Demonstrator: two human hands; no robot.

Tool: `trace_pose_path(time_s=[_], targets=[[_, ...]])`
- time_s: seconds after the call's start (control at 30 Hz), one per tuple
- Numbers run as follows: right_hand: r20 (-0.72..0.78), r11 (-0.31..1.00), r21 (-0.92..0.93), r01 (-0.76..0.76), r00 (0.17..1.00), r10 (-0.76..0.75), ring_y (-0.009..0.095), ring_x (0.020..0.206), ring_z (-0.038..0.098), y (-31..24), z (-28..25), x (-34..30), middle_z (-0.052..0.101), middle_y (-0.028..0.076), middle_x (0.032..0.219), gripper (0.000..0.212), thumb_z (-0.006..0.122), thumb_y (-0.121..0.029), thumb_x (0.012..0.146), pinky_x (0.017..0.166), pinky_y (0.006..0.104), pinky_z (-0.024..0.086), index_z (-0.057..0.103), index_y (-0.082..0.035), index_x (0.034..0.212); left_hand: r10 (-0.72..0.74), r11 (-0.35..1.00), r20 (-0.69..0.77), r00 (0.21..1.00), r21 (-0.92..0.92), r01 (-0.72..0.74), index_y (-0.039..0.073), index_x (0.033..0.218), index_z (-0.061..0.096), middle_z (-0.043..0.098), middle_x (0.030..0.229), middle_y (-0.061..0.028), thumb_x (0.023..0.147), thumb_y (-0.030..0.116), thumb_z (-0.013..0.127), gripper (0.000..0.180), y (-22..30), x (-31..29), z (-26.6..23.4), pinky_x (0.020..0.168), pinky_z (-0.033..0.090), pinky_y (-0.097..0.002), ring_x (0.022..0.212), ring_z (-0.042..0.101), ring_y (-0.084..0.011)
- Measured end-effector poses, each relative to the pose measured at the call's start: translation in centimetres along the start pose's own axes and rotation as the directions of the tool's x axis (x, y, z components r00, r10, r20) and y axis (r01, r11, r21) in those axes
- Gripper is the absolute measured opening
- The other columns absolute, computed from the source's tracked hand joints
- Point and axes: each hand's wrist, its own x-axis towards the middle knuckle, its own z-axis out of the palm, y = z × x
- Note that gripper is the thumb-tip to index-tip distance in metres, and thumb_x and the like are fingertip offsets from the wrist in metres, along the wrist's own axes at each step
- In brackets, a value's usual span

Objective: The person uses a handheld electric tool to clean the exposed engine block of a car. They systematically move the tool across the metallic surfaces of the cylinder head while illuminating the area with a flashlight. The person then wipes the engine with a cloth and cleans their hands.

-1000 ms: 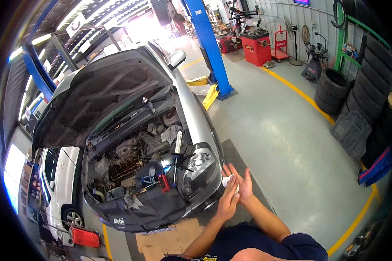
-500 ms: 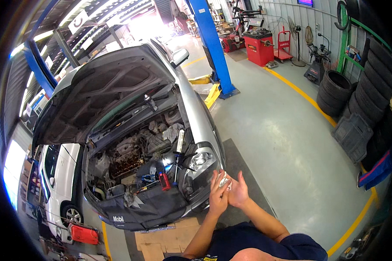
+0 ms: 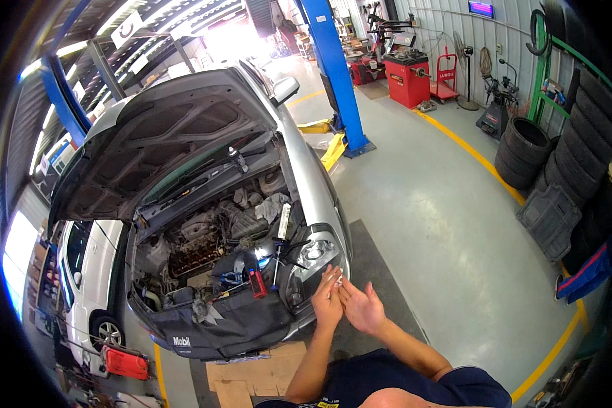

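My left hand (image 3: 327, 303) and my right hand (image 3: 363, 309) meet in front of the car's headlight (image 3: 314, 253). A small white crumpled piece (image 3: 339, 279), perhaps tissue or cloth, is pressed between their fingers; most of it is hidden. The right thumb sticks up, apart from the fingers. Just beyond my hands, a caulking gun (image 3: 279, 250) with a white cartridge (image 3: 285, 221) leans at the edge of the open engine bay (image 3: 196, 255). A red tool or light (image 3: 257, 284) lies beside it, close to a blue-handled tool (image 3: 231, 277). A grey rag (image 3: 272, 207) rests farther in.
A raised hood (image 3: 177, 129) stands over the engine; a black cover (image 3: 231, 326) drapes the front. Cardboard (image 3: 258, 374) lies on the floor. A blue lift post (image 3: 334, 81) rises beyond the car. Tyres (image 3: 522, 153) stand right, near another person's blue trouser leg (image 3: 591, 273).
My joined hands have shifted slightly left. Less of the white piece shows between the fingers. The other person's leg at the right edge has moved, and a shoe now shows there.
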Motion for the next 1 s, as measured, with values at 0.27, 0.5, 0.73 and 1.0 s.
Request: trace_pose_path(time_s=[0.27,0.5,0.73,1.0], targets=[[0.117,0.994,-0.084,0.074,0.991,-0.064,0.033,0.163,0.012,-0.1,1.5,-0.7,0.011,0.022,0.175,0.105,0.040,-0.076,0.100,0.131,0.0450,0.007,0.007,-0.004,0.169,-0.029,0.999,-0.025,0.999,0.021,0.029,-0.004,0.122,0.073,0.074,0.128,-0.0179,0.101,-0.005,0.054,0.029,0.6,0.7,-1.2,0.104,0.053,-0.0374,0.122,0.070,-0.0302],[0.251,0.984,-0.123,0.129,0.963,-0.095,0.036,0.163,0.012,-2.2,4.5,-1.4,0.010,0.021,0.176,0.108,0.046,-0.076,0.098,0.130,0.0502,0.004,0.007,-0.006,0.170,-0.061,0.997,-0.128,0.990,0.038,0.066,-0.002,0.123,0.073,0.073,0.127,-0.0172,0.103,0.000,0.054,0.028,0.0,0.8,-2.1,0.106,0.051,-0.0390,0.121,0.069,-0.0303],[0.138,0.892,-0.363,0.269,0.962,-0.235,0.036,0.163,0.007,-2.1,2.8,-0.7,0.003,0.014,0.178,0.110,0.050,-0.076,0.097,0.130,0.0511,0.003,0.007,-0.004,0.170,0.062,0.982,-0.167,0.984,0.187,-0.030,0.001,0.118,0.074,0.064,0.123,-0.0173,0.101,0.006,0.058,0.023,2.1,0.0,-1.7,0.099,0.051,-0.0422,0.113,0.064,-0.0335],[0.137,0.812,-0.466,0.351,0.936,-0.326,0.030,0.164,0.004,-3.0,3.3,-0.3,0.000,0.012,0.179,0.111,0.052,-0.074,0.098,0.129,0.0463,0.006,0.003,-0.005,0.170,0.231,0.938,0.095,0.968,0.242,-0.247,0.003,0.115,0.074,0.065,0.123,-0.0158,0.097,0.011,0.065,0.022,2.3,-1.1,-0.6,0.108,0.042,-0.0475,0.116,0.061,-0.0365]])
